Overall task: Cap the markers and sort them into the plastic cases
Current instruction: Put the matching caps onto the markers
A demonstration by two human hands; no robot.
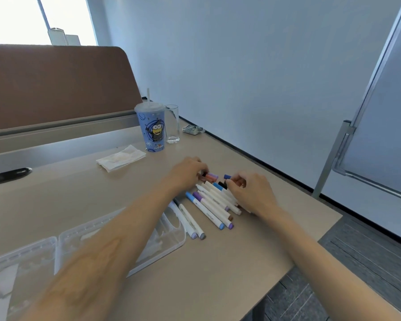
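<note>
At the near left of the bench (195, 286), two clear plastic cases (171, 235) lie side by side, partly under the left forearm; what they hold is unclear. Just beside them a row of markers (208, 205) lies on the bench. The left hand (185, 172) pinches a pink-capped marker (211, 176) at the row's far end. The right hand (250, 193) rests on the row, fingers curled by a blue cap (227, 176); I cannot tell whether it grips anything.

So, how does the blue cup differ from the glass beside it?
The blue cup is opaque and printed with a cartoon; the glass is clear and plain. The blue cup has a lid and a straw; the glass is open on top. Both stand upright, side by side.
</note>
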